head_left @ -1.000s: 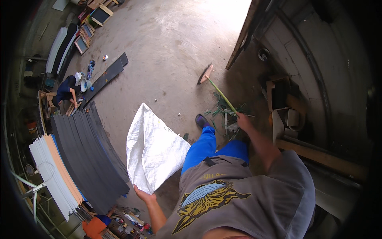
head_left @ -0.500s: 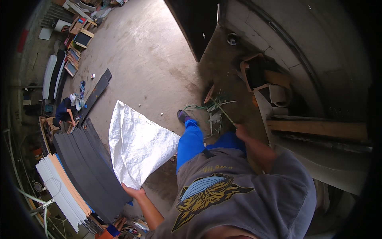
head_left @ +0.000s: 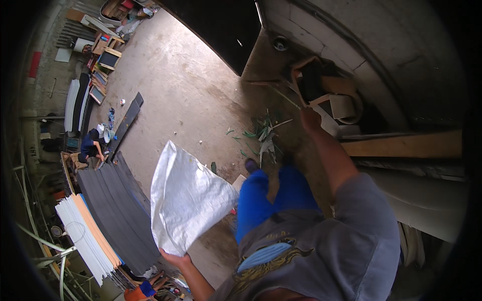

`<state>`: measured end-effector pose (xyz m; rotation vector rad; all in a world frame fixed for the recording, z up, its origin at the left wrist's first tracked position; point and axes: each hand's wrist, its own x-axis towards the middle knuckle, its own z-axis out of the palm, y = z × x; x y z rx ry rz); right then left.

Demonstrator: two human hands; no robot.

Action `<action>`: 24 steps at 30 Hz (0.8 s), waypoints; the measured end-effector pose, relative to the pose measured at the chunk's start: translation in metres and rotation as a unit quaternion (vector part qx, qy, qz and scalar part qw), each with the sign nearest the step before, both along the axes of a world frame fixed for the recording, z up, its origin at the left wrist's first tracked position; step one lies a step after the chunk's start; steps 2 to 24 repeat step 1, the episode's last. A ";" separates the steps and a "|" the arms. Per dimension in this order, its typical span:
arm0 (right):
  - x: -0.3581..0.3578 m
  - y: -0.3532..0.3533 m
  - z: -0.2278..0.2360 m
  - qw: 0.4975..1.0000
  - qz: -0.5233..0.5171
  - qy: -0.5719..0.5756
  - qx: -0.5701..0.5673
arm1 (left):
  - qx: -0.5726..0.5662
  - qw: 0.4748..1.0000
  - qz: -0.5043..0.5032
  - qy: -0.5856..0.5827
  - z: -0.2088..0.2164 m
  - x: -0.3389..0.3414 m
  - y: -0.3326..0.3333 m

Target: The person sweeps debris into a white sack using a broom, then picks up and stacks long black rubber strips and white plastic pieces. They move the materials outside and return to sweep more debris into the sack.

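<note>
My left hand [head_left: 175,259] is closed on the lower edge of a white woven sack [head_left: 188,200], which fans out flat and limp in front of it. Out to the right, my right hand [head_left: 310,119] grips the pale handle of a long-handled tool [head_left: 286,97]. Its thin reddish-brown head [head_left: 263,82] lies at floor level; I cannot tell whether it is a broom. Between the sack and the tool, a small heap of green and pale scraps [head_left: 266,138] lies on the concrete, ahead of my feet.
Left stands a stack of dark grey curved sheets [head_left: 113,210], beside white and orange ones [head_left: 85,241]. A co-worker [head_left: 90,145] bends beyond it. A cardboard box [head_left: 306,75] stands by the right wall. A dark panel [head_left: 216,30] stands ahead. A wooden beam [head_left: 401,150] lies right.
My right hand has swung forward, carrying the tool's head past the scraps toward the wall. The sack still hangs from my left hand and sits slightly lower and farther right in view.
</note>
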<state>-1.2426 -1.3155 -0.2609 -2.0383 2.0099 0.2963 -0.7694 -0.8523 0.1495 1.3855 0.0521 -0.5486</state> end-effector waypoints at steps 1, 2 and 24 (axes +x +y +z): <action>0.041 -0.018 0.066 0.995 0.042 0.027 0.084 | -0.015 0.999 -0.035 -0.026 0.014 -0.025 0.017; 0.041 -0.018 0.066 0.995 0.042 0.027 0.084 | -0.015 0.999 -0.035 -0.026 0.014 -0.025 0.017; 0.041 -0.018 0.066 0.995 0.042 0.027 0.084 | -0.015 0.999 -0.035 -0.026 0.014 -0.025 0.017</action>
